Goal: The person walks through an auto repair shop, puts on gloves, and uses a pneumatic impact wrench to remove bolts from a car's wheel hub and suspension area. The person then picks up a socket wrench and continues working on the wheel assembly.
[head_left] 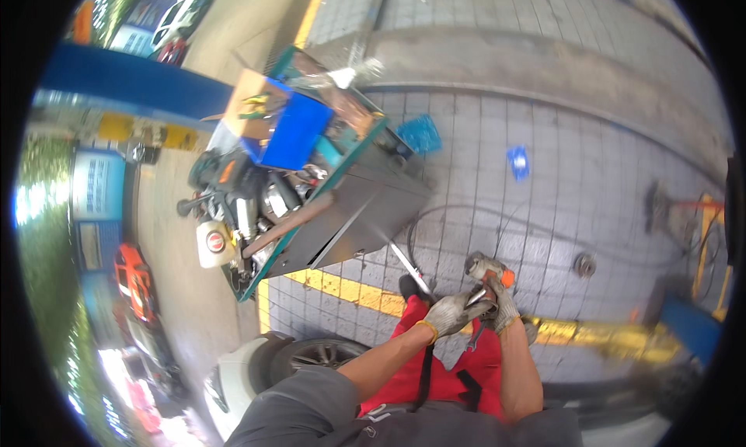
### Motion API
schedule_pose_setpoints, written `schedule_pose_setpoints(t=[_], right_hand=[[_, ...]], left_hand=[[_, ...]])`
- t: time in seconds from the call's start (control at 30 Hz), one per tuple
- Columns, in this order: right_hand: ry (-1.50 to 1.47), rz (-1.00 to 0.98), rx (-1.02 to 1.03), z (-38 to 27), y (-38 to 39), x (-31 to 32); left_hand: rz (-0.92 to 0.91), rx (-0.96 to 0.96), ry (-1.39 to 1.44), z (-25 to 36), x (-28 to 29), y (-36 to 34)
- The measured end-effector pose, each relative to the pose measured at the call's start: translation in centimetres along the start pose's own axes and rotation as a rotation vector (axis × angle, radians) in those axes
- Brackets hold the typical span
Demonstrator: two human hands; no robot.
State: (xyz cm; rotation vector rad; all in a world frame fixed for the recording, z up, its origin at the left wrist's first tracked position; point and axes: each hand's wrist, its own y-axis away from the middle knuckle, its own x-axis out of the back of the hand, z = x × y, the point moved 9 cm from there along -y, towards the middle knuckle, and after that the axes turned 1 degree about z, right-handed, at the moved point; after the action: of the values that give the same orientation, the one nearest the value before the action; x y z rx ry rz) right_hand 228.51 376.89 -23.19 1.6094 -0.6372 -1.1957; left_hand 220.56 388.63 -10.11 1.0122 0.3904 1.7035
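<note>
My left hand, in a pale knit glove, is closed around a silver metal piece at the lower middle. My right hand, also gloved, grips a grey-and-orange power tool just right of it; my fingers partly hide where the two pieces meet. A wrench shows just below my hands against red workwear. A long silver bar leans from the trolley toward my legs, left of my hands.
A cluttered tool trolley with a blue bin stands ahead-left. Hose, blue packets and a round metal part lie on the tiles. A car wheel is behind-left, a blue post right.
</note>
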Motion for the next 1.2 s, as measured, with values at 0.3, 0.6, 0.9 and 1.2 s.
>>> schedule_pose_setpoints(t=[0.3,0.6,0.9,1.2], right_hand=[[0.882,0.35,0.055,-9.0,7.1,17.8],[0.895,0.394,0.021,-3.6,13.7,37.5],[0.575,0.399,0.062,2.6,17.2,45.1],[0.801,0.391,0.139,2.9,20.1,38.9]], left_hand=[[0.807,-0.269,-0.334,9.6,25.7,19.5],[1.109,-0.129,-0.61,7.7,40.5,21.0],[1.224,-0.506,-0.54,17.6,26.3,16.3],[0.516,-0.367,-0.351,18.0,14.2,-2.4]])
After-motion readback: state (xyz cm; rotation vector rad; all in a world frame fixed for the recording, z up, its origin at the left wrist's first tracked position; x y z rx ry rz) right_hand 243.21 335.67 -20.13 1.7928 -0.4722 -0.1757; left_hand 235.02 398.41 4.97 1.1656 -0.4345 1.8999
